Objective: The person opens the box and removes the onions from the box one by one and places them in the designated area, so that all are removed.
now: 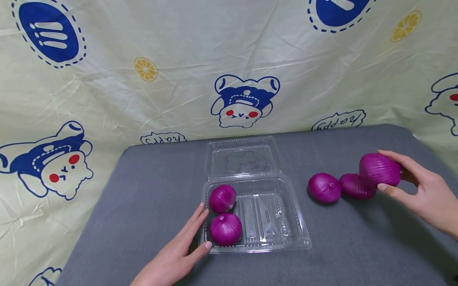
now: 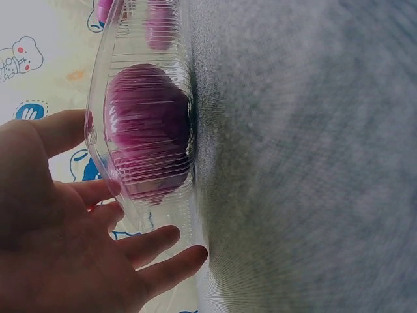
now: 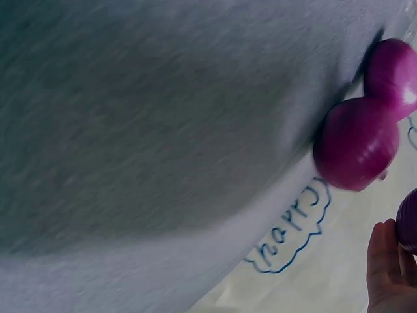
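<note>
My right hand (image 1: pixel 427 190) grips a purple onion (image 1: pixel 380 169) between thumb and fingers, raised above the table on the right side. Two more purple onions (image 1: pixel 324 188) lie side by side just left of it, the right one partly covered by the held one in the head view. An open clear plastic clamshell box (image 1: pixel 266 216) sits mid-table, its lid (image 1: pixel 243 157) folded back. Along the left wall inside it are two onions (image 1: pixel 226 229), one behind the other. Fingers spread, my left hand (image 1: pixel 175 252) rests at the box's left rim; the left wrist view shows fingertips touching the plastic.
A grey cloth-covered table (image 1: pixel 154 190) carries everything. Behind it and at both sides hangs a pale curtain (image 1: pixel 186 35) printed with cartoon bears and orange slices. The right part of the box's base lies between its onions and the loose ones.
</note>
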`<state>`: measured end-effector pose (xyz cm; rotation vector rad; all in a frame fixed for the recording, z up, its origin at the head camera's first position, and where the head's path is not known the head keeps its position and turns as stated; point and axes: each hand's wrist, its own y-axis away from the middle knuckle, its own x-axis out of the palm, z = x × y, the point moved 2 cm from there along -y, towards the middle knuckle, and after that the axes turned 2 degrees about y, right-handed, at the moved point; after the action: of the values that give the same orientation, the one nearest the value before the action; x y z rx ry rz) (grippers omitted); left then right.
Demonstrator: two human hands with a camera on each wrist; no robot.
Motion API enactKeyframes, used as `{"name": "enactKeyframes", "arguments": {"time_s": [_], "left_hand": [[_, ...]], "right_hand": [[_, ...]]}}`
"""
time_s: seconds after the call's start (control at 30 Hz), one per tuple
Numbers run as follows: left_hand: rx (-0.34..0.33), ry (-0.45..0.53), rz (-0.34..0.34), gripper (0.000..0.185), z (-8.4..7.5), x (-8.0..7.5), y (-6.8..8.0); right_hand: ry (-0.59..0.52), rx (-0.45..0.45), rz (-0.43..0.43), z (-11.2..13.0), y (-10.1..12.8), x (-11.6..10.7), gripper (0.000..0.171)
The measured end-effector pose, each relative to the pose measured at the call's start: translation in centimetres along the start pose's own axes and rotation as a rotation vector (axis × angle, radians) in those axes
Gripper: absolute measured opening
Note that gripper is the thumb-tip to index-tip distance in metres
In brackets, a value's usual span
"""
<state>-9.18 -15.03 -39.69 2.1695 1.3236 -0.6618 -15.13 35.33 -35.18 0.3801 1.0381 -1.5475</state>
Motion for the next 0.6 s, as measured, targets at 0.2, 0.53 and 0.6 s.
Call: {"name": "enactKeyframes", "arguments": {"time_s": [0.2,0.53,0.6], "left_hand": [[0.011,-0.010,-0.004,0.069,0.0,0.0,0.1],[0.015,-0.009,0.003,0.069,0.0,0.1,0.0],[0.008,-0.013,0.001,0.069,0.0,0.0,0.0]], "right_hand": [[0.074,0.048,0.005,-2.3,0.2,-0.3,0.076],[0.079,-0.030,-0.061,-5.2,0.7,0.0,0.084],[0.071,-0.059,-0.090,-5.5,0.7,0.0,0.085]]}}
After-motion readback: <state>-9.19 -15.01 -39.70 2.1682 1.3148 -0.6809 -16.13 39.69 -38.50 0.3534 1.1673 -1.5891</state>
